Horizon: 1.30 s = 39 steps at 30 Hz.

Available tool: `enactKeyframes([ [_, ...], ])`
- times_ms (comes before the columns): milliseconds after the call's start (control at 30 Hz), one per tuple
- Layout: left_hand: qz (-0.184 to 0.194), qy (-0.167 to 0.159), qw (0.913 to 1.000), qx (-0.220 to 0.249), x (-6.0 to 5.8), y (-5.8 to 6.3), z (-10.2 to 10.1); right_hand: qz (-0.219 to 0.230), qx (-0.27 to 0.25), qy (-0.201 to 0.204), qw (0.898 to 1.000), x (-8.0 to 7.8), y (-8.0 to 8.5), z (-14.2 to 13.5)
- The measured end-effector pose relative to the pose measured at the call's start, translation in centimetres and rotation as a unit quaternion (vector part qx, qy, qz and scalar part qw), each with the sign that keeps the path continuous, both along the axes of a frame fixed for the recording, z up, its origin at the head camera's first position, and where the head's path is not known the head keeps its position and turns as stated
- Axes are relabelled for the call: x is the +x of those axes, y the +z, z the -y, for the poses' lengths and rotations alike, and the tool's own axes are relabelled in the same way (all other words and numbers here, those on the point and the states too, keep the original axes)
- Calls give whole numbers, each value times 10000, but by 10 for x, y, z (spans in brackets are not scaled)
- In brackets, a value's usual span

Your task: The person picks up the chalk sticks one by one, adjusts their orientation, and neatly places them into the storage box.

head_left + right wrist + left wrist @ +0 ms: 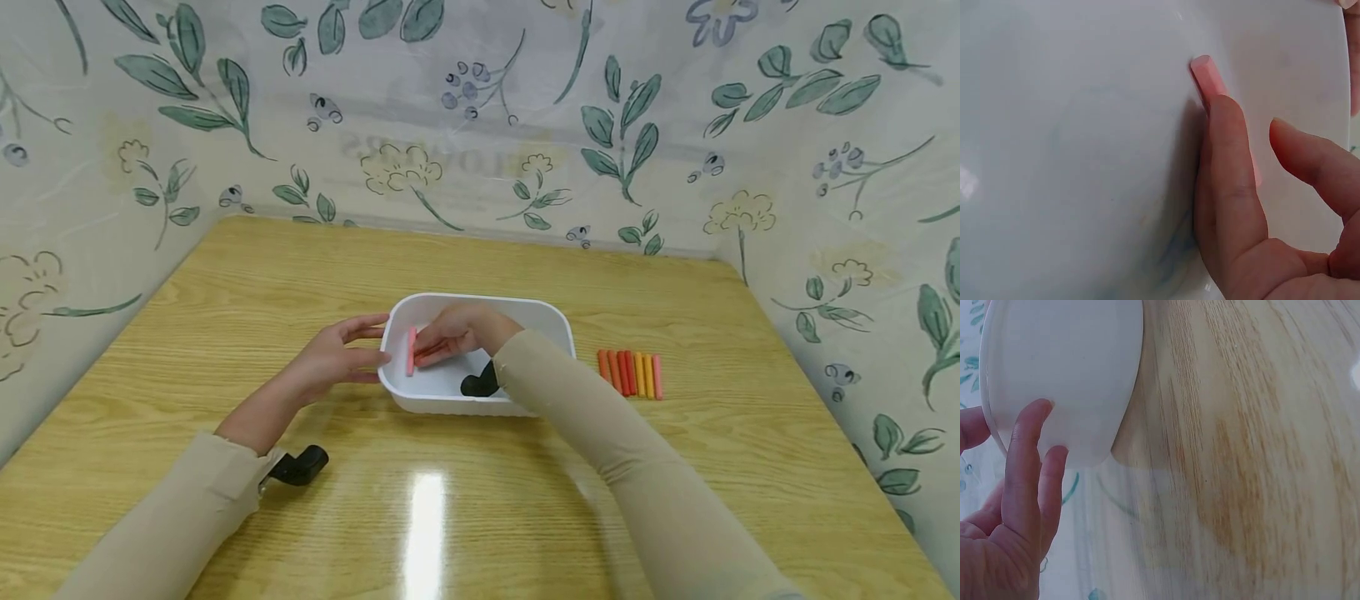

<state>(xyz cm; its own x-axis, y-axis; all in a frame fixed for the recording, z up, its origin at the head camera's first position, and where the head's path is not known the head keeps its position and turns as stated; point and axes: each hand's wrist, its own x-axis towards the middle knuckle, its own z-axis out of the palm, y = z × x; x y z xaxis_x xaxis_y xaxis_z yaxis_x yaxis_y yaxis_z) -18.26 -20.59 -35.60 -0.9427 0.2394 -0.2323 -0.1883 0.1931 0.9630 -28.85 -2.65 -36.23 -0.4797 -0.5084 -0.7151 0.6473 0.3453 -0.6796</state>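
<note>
A white plastic bin (465, 406) stands on the table, its inside faintly smudged in the right wrist view. Against its left end lies a pink chalk stick (411, 352). My right hand (465, 327) reaches down into the bin. Its straight fingers lie along the pink chalk (1209, 75), partly covering it, while the thumb stays apart. At the outside of the bin's left end is my left hand (330, 357), fingers spread and loosely bent. Its fingertips (1038, 409) touch the bin's wall.
To the right of the bin, a row of chalk sticks (630, 373) in orange, red, yellow and pink lies on the wooden table (300, 533). A black wrist device (300, 467) sits under the left sleeve. Floral-patterned sheets (480, 192) enclose the table's back and sides.
</note>
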Motion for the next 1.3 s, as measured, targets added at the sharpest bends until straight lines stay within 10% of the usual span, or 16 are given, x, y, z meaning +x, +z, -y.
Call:
enactKeyframes([
  [1300,-66,10,9998,-171,2,2,-3,-1367,-1037,143,9851,19,52,-84],
])
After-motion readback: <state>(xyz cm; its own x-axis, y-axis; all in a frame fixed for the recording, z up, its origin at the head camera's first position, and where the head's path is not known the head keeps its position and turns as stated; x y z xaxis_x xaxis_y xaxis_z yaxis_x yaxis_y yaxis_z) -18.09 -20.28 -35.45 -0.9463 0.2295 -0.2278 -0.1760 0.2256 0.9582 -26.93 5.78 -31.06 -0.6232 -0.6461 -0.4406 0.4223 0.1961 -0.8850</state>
